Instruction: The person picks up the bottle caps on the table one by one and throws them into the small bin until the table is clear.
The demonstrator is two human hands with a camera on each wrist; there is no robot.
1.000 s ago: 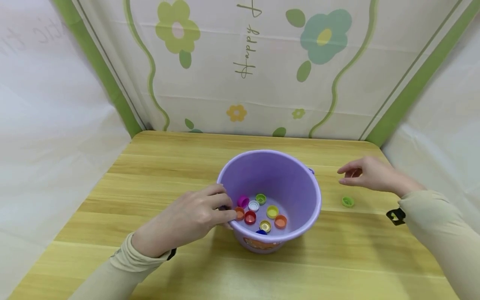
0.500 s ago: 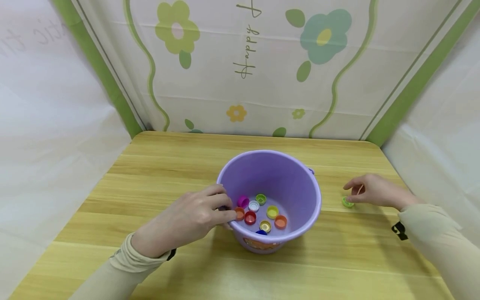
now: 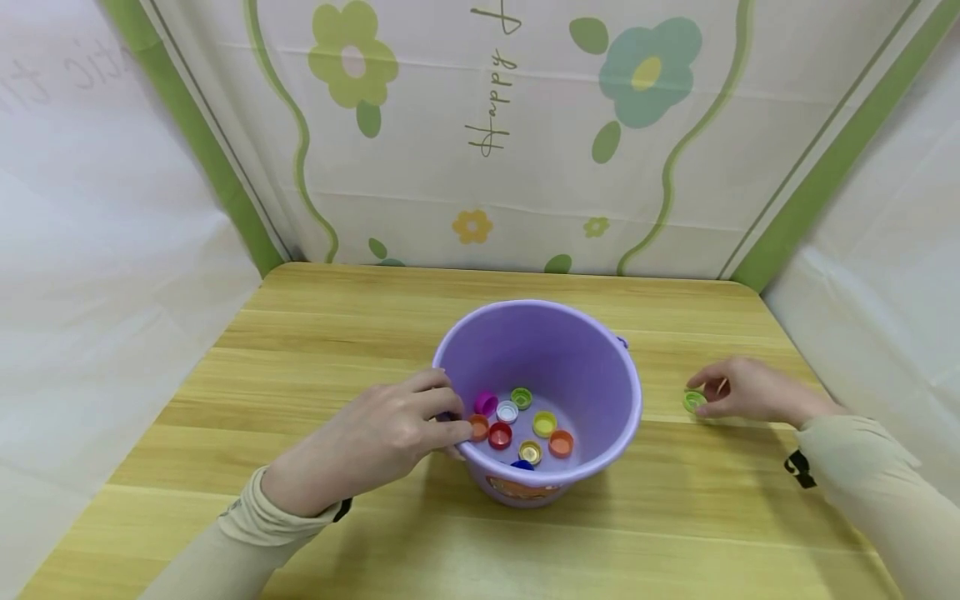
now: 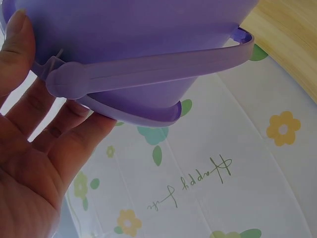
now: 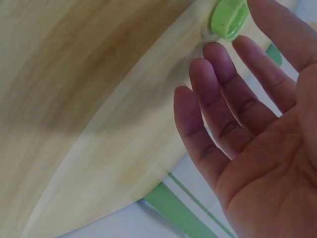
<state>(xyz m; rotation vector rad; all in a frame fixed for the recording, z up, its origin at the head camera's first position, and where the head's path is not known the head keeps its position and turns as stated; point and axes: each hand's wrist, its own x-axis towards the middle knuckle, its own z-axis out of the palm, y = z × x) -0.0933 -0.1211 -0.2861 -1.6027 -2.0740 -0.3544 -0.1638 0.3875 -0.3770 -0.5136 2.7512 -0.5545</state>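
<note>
A purple bucket (image 3: 536, 342) stands upright on the table, with several coloured bottle caps on its floor. My left hand (image 3: 401, 425) grips its left rim, thumb over the edge and fingers outside. In the left wrist view those fingers lie under the bucket's rim beside the hinge of its handle (image 4: 163, 68). To the right of the bucket, my right hand (image 3: 753, 393) pinches a light green bottle cap (image 3: 693, 401) at the tabletop between thumb and index finger. In the right wrist view the green cap (image 5: 228, 19) sits at those fingertips, while the other fingers (image 5: 203, 82) extend loosely.
Inside the bucket lie a red cap (image 3: 500, 435), a yellow cap (image 3: 544, 424), a white cap (image 3: 507, 412) and others. A wooden table (image 3: 337, 333) carries everything. Floral cloth (image 3: 420, 150) hangs behind its far edge, and pale cloth flanks both sides.
My right hand has come down and towards me onto the green cap, its thumb and index finger closing at the cap's edges. The left hand and bucket stay put.
</note>
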